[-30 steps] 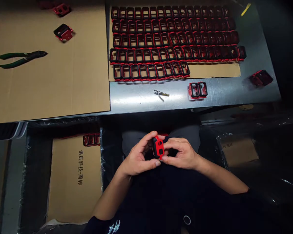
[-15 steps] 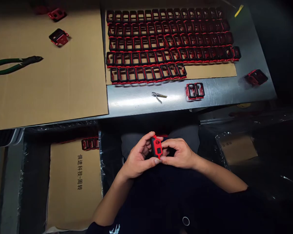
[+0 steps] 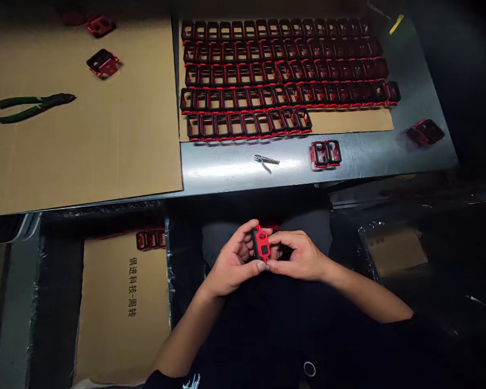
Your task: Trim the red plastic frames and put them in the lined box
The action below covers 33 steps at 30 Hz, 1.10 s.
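Above my lap, a small red and black plastic frame (image 3: 262,244) is held between both hands, its red side with a round hole and a square black patch turned up. My left hand (image 3: 238,262) grips its black edge, fingers at the top and thumb at the bottom. Fingertips of my right hand (image 3: 297,255) pinch the frame's right side, partly hidden behind it. On the metal table ahead, two similar frames (image 3: 326,154) stand side by side. To their left lies a small pair of metal nippers (image 3: 266,161).
Several rows of red and black frames (image 3: 243,97) stand on cardboard at the back. Green-handled pliers (image 3: 36,107) and loose frames (image 3: 104,64) rest on the left cardboard sheet (image 3: 85,151). Another frame (image 3: 426,132) sits near the right edge. A lined box with cardboard (image 3: 105,302) is lower left.
The view has shifted slightly, so the table things appear a little further right. Both hands keep the same hold on the frame.
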Each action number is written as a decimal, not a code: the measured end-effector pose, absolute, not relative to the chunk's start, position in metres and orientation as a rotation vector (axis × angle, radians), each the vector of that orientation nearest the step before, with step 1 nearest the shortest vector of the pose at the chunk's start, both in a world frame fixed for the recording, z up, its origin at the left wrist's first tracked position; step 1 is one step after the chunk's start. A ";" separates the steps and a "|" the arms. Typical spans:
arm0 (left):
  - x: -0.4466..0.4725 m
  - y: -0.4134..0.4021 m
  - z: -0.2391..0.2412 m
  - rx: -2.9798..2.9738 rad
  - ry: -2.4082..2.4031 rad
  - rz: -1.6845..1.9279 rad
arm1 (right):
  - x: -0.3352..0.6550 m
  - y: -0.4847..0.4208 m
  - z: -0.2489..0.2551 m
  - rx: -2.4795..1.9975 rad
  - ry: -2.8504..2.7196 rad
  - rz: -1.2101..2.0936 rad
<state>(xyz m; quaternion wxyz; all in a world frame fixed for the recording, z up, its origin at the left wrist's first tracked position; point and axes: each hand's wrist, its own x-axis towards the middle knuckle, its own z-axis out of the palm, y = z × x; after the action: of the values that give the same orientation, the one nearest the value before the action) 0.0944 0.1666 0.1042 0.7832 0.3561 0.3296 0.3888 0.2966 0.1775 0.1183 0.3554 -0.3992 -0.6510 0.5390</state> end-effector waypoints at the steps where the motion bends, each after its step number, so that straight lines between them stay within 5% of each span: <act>1: 0.095 0.166 0.105 0.780 0.710 0.847 | 0.297 0.178 0.119 -1.035 -1.670 1.430; 18: 0.094 0.163 0.105 0.899 0.792 0.834 | 0.300 0.183 0.126 -1.013 -1.335 1.928; 33: 0.090 0.165 0.106 1.833 0.971 0.721 | 0.297 0.194 0.138 -1.161 -0.706 2.326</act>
<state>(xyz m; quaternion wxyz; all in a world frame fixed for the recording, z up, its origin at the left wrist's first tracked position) 0.0904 0.1653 0.1063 0.4554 0.7432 0.3936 0.2923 0.2973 0.1941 0.1377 0.2222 -0.4202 -0.2557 0.8418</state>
